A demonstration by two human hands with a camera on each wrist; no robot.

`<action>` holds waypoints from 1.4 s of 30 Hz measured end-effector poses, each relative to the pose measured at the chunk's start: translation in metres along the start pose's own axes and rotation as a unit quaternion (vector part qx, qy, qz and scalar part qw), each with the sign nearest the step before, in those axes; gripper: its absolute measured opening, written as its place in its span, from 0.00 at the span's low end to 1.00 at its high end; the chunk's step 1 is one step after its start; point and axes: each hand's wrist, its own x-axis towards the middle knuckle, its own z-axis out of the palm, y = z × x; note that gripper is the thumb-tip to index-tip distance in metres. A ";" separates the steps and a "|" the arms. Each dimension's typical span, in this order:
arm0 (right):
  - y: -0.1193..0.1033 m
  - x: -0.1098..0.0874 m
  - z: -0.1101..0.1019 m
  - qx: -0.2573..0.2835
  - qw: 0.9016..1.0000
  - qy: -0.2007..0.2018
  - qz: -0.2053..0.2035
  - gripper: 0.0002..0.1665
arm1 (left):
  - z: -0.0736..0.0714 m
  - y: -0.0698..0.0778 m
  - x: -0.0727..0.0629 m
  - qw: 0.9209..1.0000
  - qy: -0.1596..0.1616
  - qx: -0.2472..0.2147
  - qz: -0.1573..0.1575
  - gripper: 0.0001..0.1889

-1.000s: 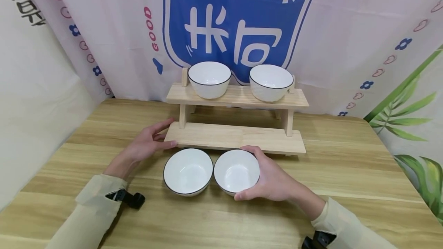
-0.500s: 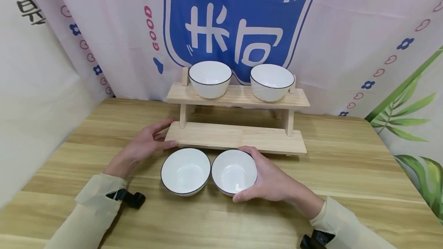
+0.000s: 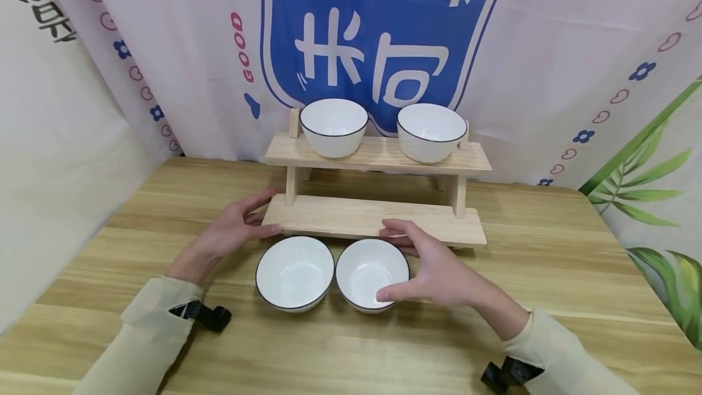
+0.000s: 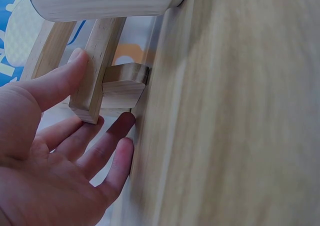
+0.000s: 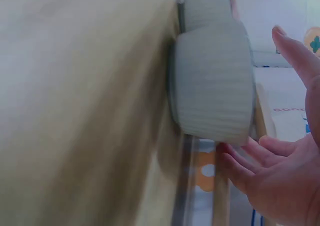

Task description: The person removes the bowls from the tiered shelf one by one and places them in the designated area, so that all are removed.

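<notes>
Two white bowls with dark rims stand side by side on the table, a left bowl (image 3: 295, 276) and a right bowl (image 3: 364, 273). Behind them is a two-tier wooden stand (image 3: 334, 212). My left hand (image 3: 227, 231) holds the left end of its lower board; in the left wrist view the thumb presses one side of the board (image 4: 95, 71) and fingertips touch the other. My right hand (image 3: 439, 270) is spread beside the right bowl, thumb over its rim. The right wrist view shows a gap between the fingers and this ribbed bowl (image 5: 215, 81).
Two more white bowls, one on the left (image 3: 334, 130) and one on the right (image 3: 431, 133), stand on the upper board. A printed curtain (image 3: 548, 47) hangs behind the stand. The wood-grain table (image 3: 340, 358) extends in front of the bowls.
The two front bowls shifted slightly left together, the right hand gripping the right one. Since then the right hand has let go and moved a little right. The left hand stayed put.
</notes>
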 end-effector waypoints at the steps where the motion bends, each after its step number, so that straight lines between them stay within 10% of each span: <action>1: -0.001 0.000 -0.003 0.002 1.000 0.005 -0.007 0.64 | 0.000 0.000 0.000 1.000 -0.001 -0.002 0.001 0.50; 22: -0.021 0.009 -0.065 0.063 0.988 0.138 -0.029 0.51 | 0.002 0.002 0.000 1.000 0.000 -0.006 -0.002 0.49; 32: -0.022 0.015 -0.090 0.173 0.962 0.211 -0.012 0.46 | 0.001 0.000 0.000 1.000 -0.002 -0.002 -0.004 0.50; 42: -0.012 0.023 -0.113 0.076 0.959 0.270 0.027 0.53 | 0.000 -0.001 0.001 1.000 -0.001 -0.001 -0.006 0.50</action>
